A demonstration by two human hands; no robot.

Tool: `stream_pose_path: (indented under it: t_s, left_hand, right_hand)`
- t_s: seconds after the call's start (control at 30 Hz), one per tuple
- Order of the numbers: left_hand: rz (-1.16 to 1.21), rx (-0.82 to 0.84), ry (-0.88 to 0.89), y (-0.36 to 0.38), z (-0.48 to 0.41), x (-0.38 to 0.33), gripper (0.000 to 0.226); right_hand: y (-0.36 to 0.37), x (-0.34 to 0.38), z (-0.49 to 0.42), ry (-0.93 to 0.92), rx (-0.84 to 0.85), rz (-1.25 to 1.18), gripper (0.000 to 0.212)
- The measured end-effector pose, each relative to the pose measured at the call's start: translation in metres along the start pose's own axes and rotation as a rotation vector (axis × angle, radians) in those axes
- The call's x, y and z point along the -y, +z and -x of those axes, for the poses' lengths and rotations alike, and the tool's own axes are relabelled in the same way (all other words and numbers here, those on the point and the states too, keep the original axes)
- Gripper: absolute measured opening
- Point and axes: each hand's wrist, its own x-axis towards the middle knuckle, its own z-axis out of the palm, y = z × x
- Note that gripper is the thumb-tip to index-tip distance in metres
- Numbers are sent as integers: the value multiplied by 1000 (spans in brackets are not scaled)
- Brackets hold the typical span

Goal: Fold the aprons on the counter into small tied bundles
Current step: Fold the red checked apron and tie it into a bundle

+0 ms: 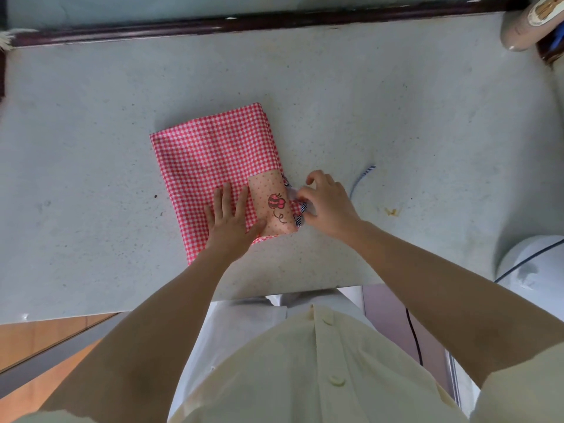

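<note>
The apron (210,166) is thin, matt gingham cloth. Under it the counter (396,102) looks like pale speckled stone, dull and faintly pitted. Beyond the apron runs glossy dark trim (244,24).

A pale grey speckled stone counter (396,102) fills the view in soft, even light. A dark brown wooden rail (244,24) runs along its far edge, with a pale greenish wall (213,6) behind. An orange-brown wooden surface (36,337) shows at lower left.

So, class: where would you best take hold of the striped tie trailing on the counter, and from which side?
Probably pinch the striped tie near its free end, coming from the right: it lies flat on bare counter there, while its other end runs under the right hand.
</note>
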Motion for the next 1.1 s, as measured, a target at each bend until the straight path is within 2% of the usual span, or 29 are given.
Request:
stream_pose_path:
  t_s: [0.07,0.13,0.2,0.27,0.33,0.4,0.43,0.5,0.53,0.6,0.67,0.73,0.8,0.87,0.93,1.0,1.1]
  left_hand:
    - [-1,-1,-3,0,-1,0,86]
    - [-4,-5,-4,0,-1,1,86]
    - [-14,-3,-6,1,0,1,87]
    - [-23,7,-12,1,0,-1,86]
    - [-24,11,-17,0,0,-2,85]
    - [-48,0,-20,-2,1,-3,85]
    - [-67,-7,-21,-3,1,-3,84]
    - [-108,-19,-35,-6,1,-6,83]
    - [-123,-21,-52,-8,0,-9,82]
    - [-124,-20,-107,-13,-3,-18,80]
    - [-99,-20,-164,-18,-2,-29,78]
    - [-47,-20,-218,-25,-2,-38,75]
    - [25,-37,-231,-31,-3,-43,68]
    - [126,-101,-172,-38,-2,-38,57]
    - [110,-136,-79,-42,6,-27,47]
    - [-15,-170,-19,-38,16,-7,45]
    - [-100,-249,64,-33,32,25,50]
  right_hand:
    - [5,2,-4,103,27,74,25]
    - [2,0,-8,233,65,-38,21]
    - [-10,-9,-11,414,128,-359,25]
    - [-26,-15,-12,645,112,-809,29]
    - [-40,-25,-13,879,-102,-1304,31]
    - [-50,-37,-17,1036,-391,-1567,33]
    - [-55,-40,-20,1088,-490,-1534,31]
    - [-54,-45,-25,1150,-566,-1228,19]
    - [-53,-43,-26,1129,-583,-1091,24]
    - [-49,-27,-23,922,-634,-926,48]
    - [-45,3,-19,558,-661,-776,44]
    - [-39,35,-17,233,-529,-687,33]
    - [-31,64,-12,41,-250,-634,28]
    - [-18,78,-9,3,50,-510,32]
    - [-4,77,-8,26,238,-315,46]
    - [2,75,-9,5,249,-126,49]
    - [8,72,-15,-20,221,9,54]
